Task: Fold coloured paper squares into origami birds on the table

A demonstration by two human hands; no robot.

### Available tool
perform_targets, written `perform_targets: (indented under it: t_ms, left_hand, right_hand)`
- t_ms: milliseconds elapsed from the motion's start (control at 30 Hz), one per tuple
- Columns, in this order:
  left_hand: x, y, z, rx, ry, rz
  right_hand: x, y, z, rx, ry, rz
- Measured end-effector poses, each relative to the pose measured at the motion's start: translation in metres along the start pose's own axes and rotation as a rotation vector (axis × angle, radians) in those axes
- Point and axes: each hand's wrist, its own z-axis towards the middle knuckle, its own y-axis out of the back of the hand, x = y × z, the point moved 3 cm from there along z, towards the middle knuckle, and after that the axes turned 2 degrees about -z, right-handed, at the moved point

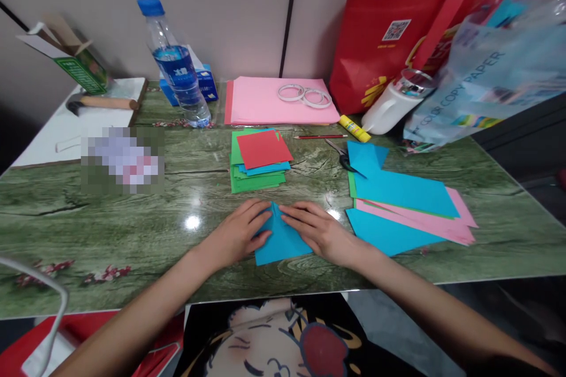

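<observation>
A piece of blue paper point(283, 241) lies on the table in front of me, with a crease and folded edges near its top point. My left hand point(241, 228) holds its left side, fingers bent at the upper edge and thumb lower down on the paper. Across from it, my right hand point(325, 230) rests on the right side with fingers stretched out flat, tips close to the top point. Just beyond the hands sits a stack of red, green and blue paper squares point(264, 150). Blue paper offcuts point(407, 191), with pink and green ones beneath, lie to the right.
Scissors point(345, 160) lie partly under the offcuts, near a pencil point(321, 136) and a glue stick point(355, 128). Behind are pink paper point(260, 100) with tape rolls point(305, 95), a water bottle point(177, 68), a white mug point(389, 106) and a red bag point(367, 29). A hammer point(104, 102) lies left.
</observation>
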Motion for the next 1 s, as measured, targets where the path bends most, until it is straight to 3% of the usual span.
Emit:
perform_targets:
  t_ms: [500, 733, 1000]
  left_hand:
    - [-0.003, 0.0026, -0.0016, -0.01, 0.011, 0.023]
    - [-0.0078, 0.002, -0.0005, -0.013, -0.02, 0.149]
    - [-0.0089, -0.0033, -0.0026, 0.042, -0.021, 0.206]
  right_hand:
    - [0.001, -0.0003, 0.0, 0.017, -0.002, -0.02]
    - [0.002, -0.0002, 0.0008, 0.023, 0.003, -0.035]
    - [0.0024, -0.0034, 0.0001, 0.042, -0.01, -0.097]
